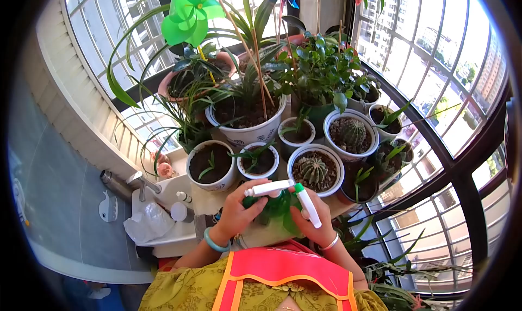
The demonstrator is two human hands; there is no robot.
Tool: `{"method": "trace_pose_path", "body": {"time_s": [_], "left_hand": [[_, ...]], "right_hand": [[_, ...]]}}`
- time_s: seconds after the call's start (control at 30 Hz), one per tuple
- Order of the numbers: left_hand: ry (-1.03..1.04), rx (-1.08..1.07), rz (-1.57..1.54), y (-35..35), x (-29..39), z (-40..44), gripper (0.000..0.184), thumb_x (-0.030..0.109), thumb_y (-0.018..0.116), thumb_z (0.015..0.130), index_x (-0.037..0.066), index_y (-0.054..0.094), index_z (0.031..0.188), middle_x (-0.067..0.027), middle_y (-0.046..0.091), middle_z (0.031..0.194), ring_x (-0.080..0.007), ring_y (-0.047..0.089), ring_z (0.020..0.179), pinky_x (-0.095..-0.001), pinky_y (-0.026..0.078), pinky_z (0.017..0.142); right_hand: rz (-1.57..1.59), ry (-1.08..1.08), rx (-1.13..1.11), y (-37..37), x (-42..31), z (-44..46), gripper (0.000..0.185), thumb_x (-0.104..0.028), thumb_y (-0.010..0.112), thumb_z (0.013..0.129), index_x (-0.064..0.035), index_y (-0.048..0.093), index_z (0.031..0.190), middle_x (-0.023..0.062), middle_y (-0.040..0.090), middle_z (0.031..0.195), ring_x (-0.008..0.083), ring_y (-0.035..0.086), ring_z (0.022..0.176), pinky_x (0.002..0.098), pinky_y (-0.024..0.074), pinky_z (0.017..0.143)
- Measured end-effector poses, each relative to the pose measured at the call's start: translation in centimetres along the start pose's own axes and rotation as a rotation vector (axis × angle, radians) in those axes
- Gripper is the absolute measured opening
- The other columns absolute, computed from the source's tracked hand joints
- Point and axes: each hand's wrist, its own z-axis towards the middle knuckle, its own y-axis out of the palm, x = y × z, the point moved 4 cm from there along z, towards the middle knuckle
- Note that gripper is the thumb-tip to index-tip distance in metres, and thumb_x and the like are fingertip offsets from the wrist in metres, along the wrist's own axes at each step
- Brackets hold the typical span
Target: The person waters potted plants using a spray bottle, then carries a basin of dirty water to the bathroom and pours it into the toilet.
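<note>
Fingers of left hand (237, 210) curl round green spray bottle (271, 205), right hand (325, 223) grips second sprayer (309, 206); held so close, could clash or jostle nearby cactus pot (338, 185).

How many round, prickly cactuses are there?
2. One cactus is in the nearer white pot; the other cactus is in the white pot behind it, further right. More may hide behind the leaves.

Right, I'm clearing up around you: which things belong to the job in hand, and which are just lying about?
Job in hand:
- left hand, at a white spray head
- right hand, at a green-tipped spray head
- probably the nearest potted cactus

Apparently just lying about:
- plastic bag
- green pinwheel
- metallic cylinder
</note>
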Motion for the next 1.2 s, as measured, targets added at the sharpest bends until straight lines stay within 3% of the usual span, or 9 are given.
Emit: {"method": "trace_pose_path", "body": {"time_s": [0.03,0.07,0.1,0.23,0.47,0.63,0.8,1.13,1.2], "left_hand": [[-0.044,0.016,-0.04,0.4,0.1,0.1,0.042,0.0,0.058,0.08,-0.001,0.045,0.12,-0.0084,0.057,0.109,-0.0147,0.053,0.103,-0.0286,0.04,0.09],[-0.116,0.031,-0.215,1.0,-0.5,0.1,0.041,0.0,0.058,0.08,-0.001,0.045,0.119,-0.008,0.057,0.108,-0.0141,0.053,0.101,-0.0283,0.041,0.089],[-0.161,0.019,-0.291,-1.0,-0.9,-0.2,0.041,0.0,0.058,0.08,-0.002,0.045,0.119,-0.0082,0.056,0.108,-0.0141,0.053,0.102,-0.0284,0.04,0.09],[-0.191,0.007,-0.443,0.2,-3.3,-0.9,0.044,-0.001,0.059,0.079,-0.002,0.044,0.12,-0.0077,0.052,0.115,-0.0155,0.048,0.108,-0.0298,0.037,0.094],[-0.076,-0.061,-0.022,0.5,-6.8,-2.0,0.065,0.007,0.069,0.069,0.003,0.037,0.126,-0.0153,0.039,0.127,-0.0272,0.04,0.117,-0.035,0.03,0.099],[0.032,-0.025,0.192,0.8,-5.8,-2.1,0.069,0.004,0.069,0.068,0.002,0.034,0.127,-0.0111,0.044,0.119,-0.0207,0.043,0.112,-0.0322,0.034,0.096],[0.086,-0.046,0.397,0.9,-5.0,-2.2,0.08,0.011,0.074,0.062,0.005,0.031,0.129,-0.0164,0.035,0.128,-0.0336,0.032,0.12,-0.0399,0.027,0.101],[0.224,0.064,0.479,1.5,-5.4,-2.0,0.083,0.015,0.076,0.058,0.004,0.031,0.126,-0.0178,0.037,0.123,-0.0353,0.033,0.116,-0.0416,0.028,0.099],[0.053,0.101,0.257,1.3,-6.4,-1.8,0.085,0.016,0.077,0.058,0.003,0.029,0.127,-0.0186,0.035,0.123,-0.0359,0.033,0.116,-0.0421,0.027,0.099]], "right_hand": [[0.009,0.047,-0.012,-0.5,-0.2,-0.1,0.048,0.004,0.06,0.071,-0.0024,0.048,0.117,0.0065,0.058,0.104,0.01,0.054,0.094,0.0225,0.0393,0.084],[0.035,-0.024,0.03,-0.8,-0.1,-0.2,0.048,0.006,0.057,0.072,-0.0016,0.047,0.118,0.0065,0.058,0.105,0.0114,0.054,0.097,0.0248,0.0397,0.085],[0.058,-0.084,0.127,1.5,-0.1,0.3,0.045,-0.002,0.063,0.07,-0.0041,0.052,0.113,0.0125,0.059,0.1,0.0261,0.061,0.084,0.0296,0.0472,0.072],[0.016,-0.056,0.145,0.9,-0.1,-0.2,0.044,-0.001,0.062,0.071,-0.0042,0.052,0.114,0.0107,0.06,0.098,0.023,0.061,0.082,0.0277,0.0467,0.071],[0.07,-0.033,0.254,1.8,0.0,-1.0,0.042,0.002,0.058,0.074,-0.0026,0.051,0.115,0.0079,0.06,0.101,0.0167,0.062,0.085,0.0259,0.0478,0.073],[0.148,-0.032,0.251,2.0,0.3,-1.1,0.04,0.005,0.056,0.075,-0.0014,0.051,0.114,0.0077,0.058,0.106,0.0151,0.061,0.083,0.0253,0.0484,0.073],[0.185,-0.016,0.24,2.1,0.6,-1.2,0.041,0.005,0.056,0.076,-0.0014,0.049,0.115,0.0072,0.058,0.107,0.0138,0.06,0.083,0.0249,0.048,0.073],[0.204,0.016,0.272,2.1,0.3,-1.4,0.039,0.005,0.056,0.077,-0.001,0.049,0.116,0.0068,0.057,0.107,0.0126,0.06,0.084,0.024,0.0468,0.073],[0.216,0.032,0.275,2.3,0.2,-1.5,0.039,0.004,0.055,0.078,-0.0006,0.048,0.116,0.0069,0.058,0.107,0.0123,0.06,0.085,0.0239,0.0467,0.074]]}}
